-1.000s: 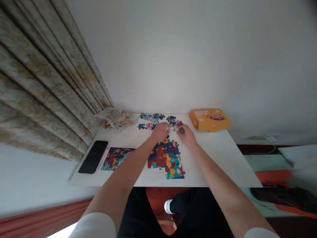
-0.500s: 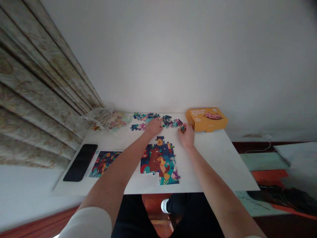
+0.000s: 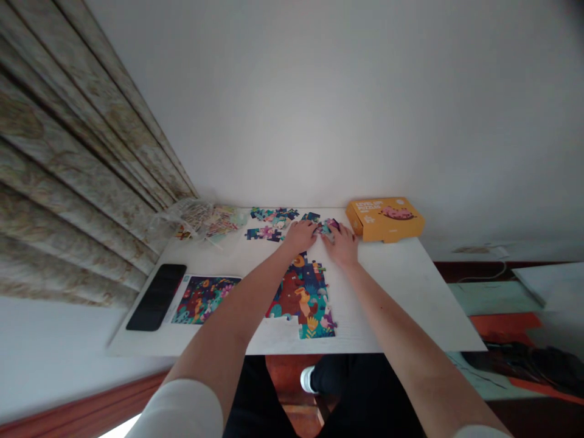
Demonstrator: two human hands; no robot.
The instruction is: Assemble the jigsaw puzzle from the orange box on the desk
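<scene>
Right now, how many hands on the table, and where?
2. The left hand is beside the loose puzzle pieces; the right hand is at a small cluster of pieces. No others in view.

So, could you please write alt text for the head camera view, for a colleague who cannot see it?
A person's left hand and right hand meet over loose jigsaw pieces on a white table, beside a part-built puzzle. A printed puzzle picture, a black phone, a plastic bag and an orange box lie around them.
</scene>
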